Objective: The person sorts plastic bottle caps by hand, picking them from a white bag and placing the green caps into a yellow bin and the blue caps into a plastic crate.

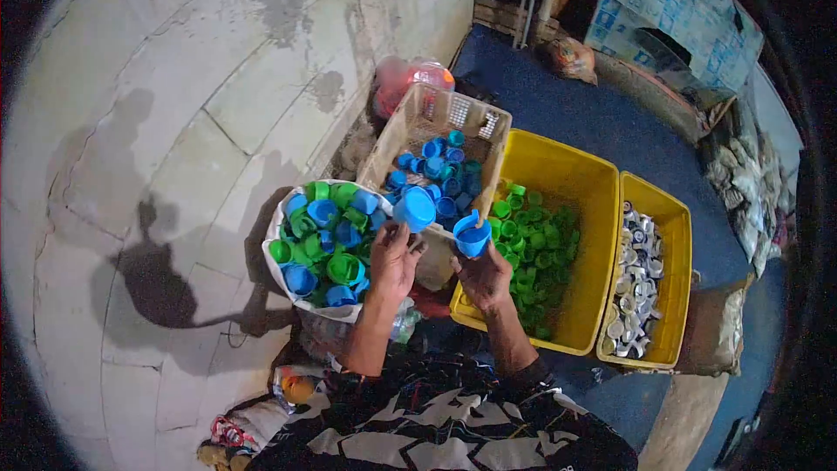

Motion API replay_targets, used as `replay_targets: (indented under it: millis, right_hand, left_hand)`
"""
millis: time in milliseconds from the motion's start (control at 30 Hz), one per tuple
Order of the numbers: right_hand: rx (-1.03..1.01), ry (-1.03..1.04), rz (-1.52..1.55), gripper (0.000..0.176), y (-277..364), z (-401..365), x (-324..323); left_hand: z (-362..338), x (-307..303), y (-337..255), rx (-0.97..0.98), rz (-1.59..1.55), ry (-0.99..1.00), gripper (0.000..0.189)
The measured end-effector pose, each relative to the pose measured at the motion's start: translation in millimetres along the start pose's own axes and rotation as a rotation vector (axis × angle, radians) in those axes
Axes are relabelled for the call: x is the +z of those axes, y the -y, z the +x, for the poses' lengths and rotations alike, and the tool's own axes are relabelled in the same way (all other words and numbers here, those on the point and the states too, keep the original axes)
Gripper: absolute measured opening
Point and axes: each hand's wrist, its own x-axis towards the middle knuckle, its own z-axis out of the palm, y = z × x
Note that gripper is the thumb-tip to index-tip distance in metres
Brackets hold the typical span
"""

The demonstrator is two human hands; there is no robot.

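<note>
My left hand (395,263) is closed on a blue plastic cap (415,208), held up above the near edge of a beige crate (392,135). My right hand (485,279) grips a second blue cap (472,235), its hollow side facing up. Blue and teal caps (440,164) lie inside the crate. To the left, a white sack (272,249) is full of mixed green and blue caps (318,246). Right of my right hand, a yellow tub (593,183) holds many green caps (536,253).
A second yellow tub (674,253) with white and grey caps (638,283) stands at the right. Behind the crate sits a red plastic bag (410,83). A pale block wall (200,122) rises on the left. Filled bags (737,183) lie along the far right.
</note>
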Motion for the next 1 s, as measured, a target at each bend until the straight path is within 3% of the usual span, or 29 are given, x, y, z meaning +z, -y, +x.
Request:
replay_targets:
  millis: [167,267,400,533,667,800,900,1000]
  right_hand:
    - [-0.042,-0.079,-0.052,0.057,25.0,-7.2,-28.3]
    - [-0.080,-0.082,-0.082,0.057,38.6,-4.5,-41.7]
    - [-0.146,-0.064,-0.105,0.056,52.6,13.1,-44.8]
    - [-0.193,-0.090,-0.069,0.055,62.6,29.7,-29.3]
    - [-0.173,-0.077,-0.006,0.047,68.9,46.8,-43.6]
    - [-0.143,-0.098,-0.035,0.046,70.4,50.9,-32.5]
    - [-0.084,-0.151,0.011,0.043,66.0,68.1,-32.7]
    - [0.003,-0.070,-0.016,0.032,73.6,134.4,-43.7]
  left_hand:
    - [43.3,25.2,21.3,0.038,0.078,-0.003,0.024]
    - [76.3,41.1,28.7,0.174,0.129,0.014,0.026]
    - [122.1,56.1,19.1,0.415,0.872,0.032,0.026]
    - [163.0,47.4,23.4,0.425,0.875,0.042,0.026]
    - [159.3,52.4,22.4,0.315,0.484,-0.034,0.019]
    - [160.6,34.6,23.4,0.242,0.508,0.001,0.014]
    - [161.8,39.3,22.3,0.271,0.752,-0.072,0.022]
    - [192.0,51.6,9.8,0.570,1.258,0.032,0.029]
